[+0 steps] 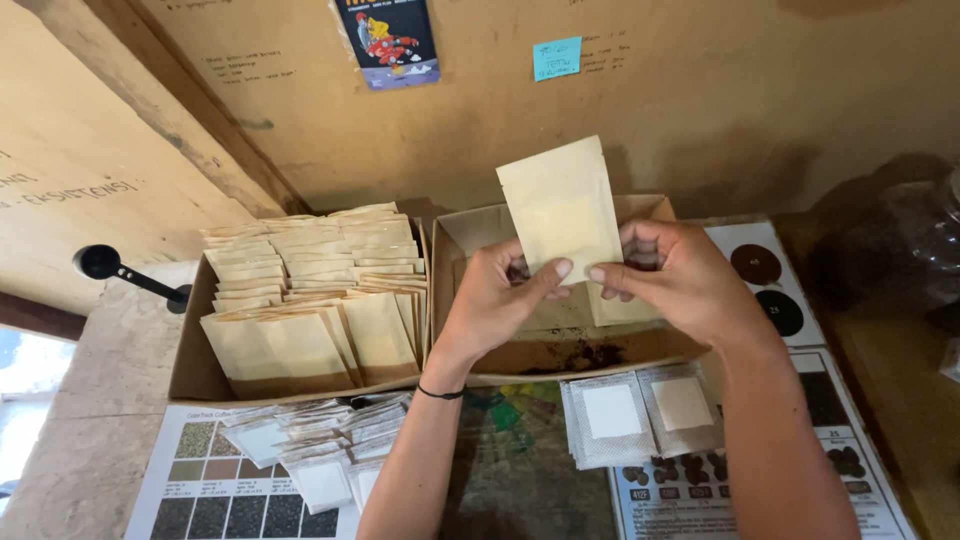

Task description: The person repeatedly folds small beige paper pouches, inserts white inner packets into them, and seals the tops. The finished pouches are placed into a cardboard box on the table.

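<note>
Both my hands hold one tan paper pouch (560,205) upright above an open cardboard box (455,238). My left hand (495,300) pinches its lower left edge, thumb in front. My right hand (675,278) pinches the lower right edge. A second tan pouch (620,310) shows just below, behind my right fingers. The box under my hands has dark crumbs (590,355) on its bottom.
A second cardboard box (195,375) at the left is packed with several tan pouches (310,290). Small white sachets (315,445) lie in a heap in front of it, and two more sachets (640,410) lie at the right on printed charts. A black scoop (110,265) rests at the far left.
</note>
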